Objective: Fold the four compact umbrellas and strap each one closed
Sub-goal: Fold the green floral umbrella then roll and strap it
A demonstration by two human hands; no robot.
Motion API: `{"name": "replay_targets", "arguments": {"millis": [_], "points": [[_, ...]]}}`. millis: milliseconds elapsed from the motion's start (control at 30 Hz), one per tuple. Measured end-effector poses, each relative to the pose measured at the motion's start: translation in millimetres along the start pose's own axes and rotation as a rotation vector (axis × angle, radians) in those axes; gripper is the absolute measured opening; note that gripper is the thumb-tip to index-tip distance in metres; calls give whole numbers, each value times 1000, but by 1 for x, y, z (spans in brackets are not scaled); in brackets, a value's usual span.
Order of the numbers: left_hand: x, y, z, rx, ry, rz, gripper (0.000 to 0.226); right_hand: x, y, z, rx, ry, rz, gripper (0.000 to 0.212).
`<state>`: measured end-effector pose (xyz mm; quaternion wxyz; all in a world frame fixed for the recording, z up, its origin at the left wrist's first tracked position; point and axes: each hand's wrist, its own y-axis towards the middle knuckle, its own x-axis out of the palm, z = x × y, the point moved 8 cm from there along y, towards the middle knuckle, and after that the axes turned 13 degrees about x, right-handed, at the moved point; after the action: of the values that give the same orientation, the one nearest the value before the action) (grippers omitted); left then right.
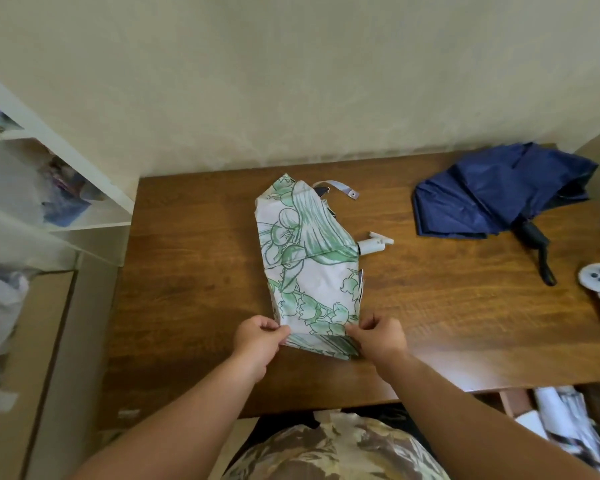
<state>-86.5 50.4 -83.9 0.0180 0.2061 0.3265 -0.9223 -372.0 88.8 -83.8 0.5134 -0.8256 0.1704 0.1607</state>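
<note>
There is a single view, taken from the person's head, looking forward and steeply down. It faces a pale wall, which fills the upper part, and the wooden desk (194,289) pushed against that wall, which fills the middle. The wide angle bends straight lines near the edges: the white shelf (84,174) at the left leans inward. The camera sits close above the work; both forearms run up from the bottom edge, and the left hand (258,341) and right hand (378,337) meet just below centre. At the very bottom the wearer's own patterned clothing shows. With only one view, nothing is shared between cameras
</note>
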Motion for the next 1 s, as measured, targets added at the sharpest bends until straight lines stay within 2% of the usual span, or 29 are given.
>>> {"name": "replay_targets", "arguments": {"millis": [100,233,333,367,433,500,567,667,733,800,867,933,1000], "points": [[-4,0,6,114,203,24,21,2,-2,-1,-39,-134,21,27],[4,-5,27,331,434,-61,20,7,-7,-10,-209,-392,8,15],[5,-15,70,701,655,110,24,11,-6,-12,-263,-459,-6,10],[13,-19,86,849,705,122,24,12,-5,-12,-275,-462,-14,7],[38,-20,104,1061,819,32,29,13,-6,-16,-304,-487,-16,4],[59,-9,102,1091,960,-117,42,14,-7,-18,-334,-524,-17,3],[68,3,88,1027,1104,-237,50,17,-4,-17,-336,-579,-47,3],[68,8,71,1007,1185,-318,52,24,-1,-18,-330,-731,-113,5],[67,8,64,1054,1242,-337,56,25,-1,-26,-389,-865,-73,11],[69,6,59,1106,1312,-361,60,25,-9,-51,-647,-930,104,18],[70,4,53,1114,1365,-390,63,35,-29,-75,-928,-954,200,15],[71,4,50,1109,1386,-397,59,54,-43,-87,-1092,-1012,181,33],[70,4,48,1097,1391,-406,54,69,-36,-83,-967,-1164,94,66]]}}
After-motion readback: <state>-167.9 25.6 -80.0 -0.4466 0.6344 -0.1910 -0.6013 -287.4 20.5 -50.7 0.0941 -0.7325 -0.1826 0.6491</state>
